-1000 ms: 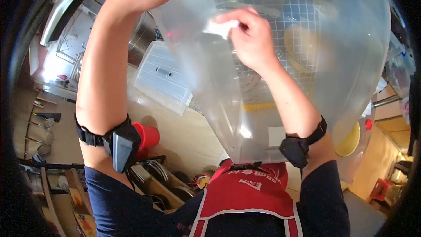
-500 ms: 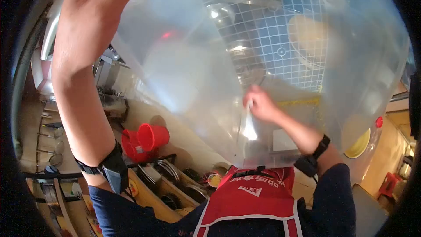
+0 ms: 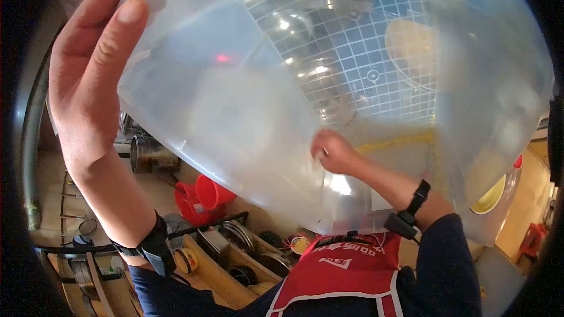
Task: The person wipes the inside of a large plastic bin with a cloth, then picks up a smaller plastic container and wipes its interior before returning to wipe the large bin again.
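Note:
A large translucent plastic bin (image 3: 241, 100) is tilted up in front of me and fills the upper part of the head view. My left hand (image 3: 97, 53) grips its edge at the upper left, with the thumb on the near face and the fingers partly hidden behind. In the middle, my right hand (image 3: 335, 151) is closed in a fist against or just over the plastic. Whatever its fingers hold is hidden. A white grid pattern (image 3: 376, 53) shows in the bin beyond that hand, with a pale round shape (image 3: 411, 44) behind it.
Red buckets (image 3: 214, 192) stand on the floor at lower left. Near them a wooden shelf (image 3: 214, 264) holds pans and lids. A yellow round basin (image 3: 489, 195) is at the right, and a red stool (image 3: 533, 239) stands farther out.
My left hand has come lower, so its thumb now shows on the bin's edge. The bin has shifted slightly left, and my right hand has moved a little left and down.

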The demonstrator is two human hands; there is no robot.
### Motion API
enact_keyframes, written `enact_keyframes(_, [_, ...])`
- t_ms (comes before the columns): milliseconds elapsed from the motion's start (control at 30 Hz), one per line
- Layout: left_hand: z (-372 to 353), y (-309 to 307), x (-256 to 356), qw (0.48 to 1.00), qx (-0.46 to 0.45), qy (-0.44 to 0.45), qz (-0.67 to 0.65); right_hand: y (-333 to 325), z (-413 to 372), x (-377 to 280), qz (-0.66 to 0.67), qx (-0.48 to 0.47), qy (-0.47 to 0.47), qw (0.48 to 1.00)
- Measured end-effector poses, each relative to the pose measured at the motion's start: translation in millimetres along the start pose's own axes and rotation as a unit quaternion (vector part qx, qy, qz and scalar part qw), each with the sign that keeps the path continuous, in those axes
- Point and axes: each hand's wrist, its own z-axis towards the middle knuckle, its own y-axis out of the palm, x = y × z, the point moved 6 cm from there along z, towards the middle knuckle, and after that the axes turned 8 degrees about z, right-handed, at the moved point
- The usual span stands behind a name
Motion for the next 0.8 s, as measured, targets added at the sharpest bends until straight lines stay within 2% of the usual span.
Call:
enact_keyframes(33, [-1, 1, 1, 1.000, -0.002, 0.000, -0.002, 12, -26, 18, -0.046, -0.119, 0.011, 0.992])
enact_keyframes(133, [0, -3, -3, 0.999, -0.010, -0.014, 0.039, 7, -38, 48, -0.082, -0.165, 0.063, 0.981])
enact_keyframes(200, [-3, -5, -4, 0.999, -0.008, -0.018, 0.035, -36, 22, 18, -0.009, 0.006, 0.027, 1.000])
enact_keyframes(233, [-3, -4, -4, 0.999, -0.008, -0.017, 0.035, -56, 53, 5, 0.024, 0.068, 0.089, 0.993])
enact_keyframes(267, [-3, -2, -5, 0.999, -0.010, -0.015, 0.033, -85, 86, -40, -0.015, 0.157, 0.008, 0.987])
enact_keyframes(300, [-2, -1, -5, 0.999, -0.010, -0.012, 0.033, -99, 118, -56, 0.000, 0.172, 0.030, 0.985])
enact_keyframes(367, [-1, 1, -6, 0.999, -0.033, -0.009, 0.012, -115, 168, -82, -0.042, 0.346, -0.163, 0.923])
enact_keyframes(400, [0, -1, -3, 0.998, -0.055, -0.006, -0.008, -115, 182, -93, -0.040, 0.347, -0.168, 0.922])
enact_keyframes(500, [0, 6, 6, 0.997, -0.081, -0.001, -0.015, -107, 205, -108, 0.045, 0.295, -0.150, 0.942])
enact_keyframes(600, [-3, 6, 10, 0.997, -0.075, 0.006, -0.008, -94, 175, -94, 0.008, 0.279, -0.168, 0.945])
enact_keyframes(667, [-5, 5, 11, 0.998, -0.068, 0.006, -0.004, -78, 142, -78, -0.117, 0.115, -0.108, 0.980])
enact_keyframes(733, [-6, 4, 7, 0.998, -0.056, -0.021, -0.003, -57, 100, -41, -0.079, -0.036, -0.104, 0.991])
enact_keyframes(767, [-6, 3, 6, 0.998, -0.055, -0.019, -0.006, -60, 85, -40, -0.082, -0.034, -0.102, 0.991])
enact_keyframes(800, [-5, 3, 7, 0.998, -0.057, -0.017, -0.012, -65, 74, -33, -0.051, -0.025, -0.047, 0.997])
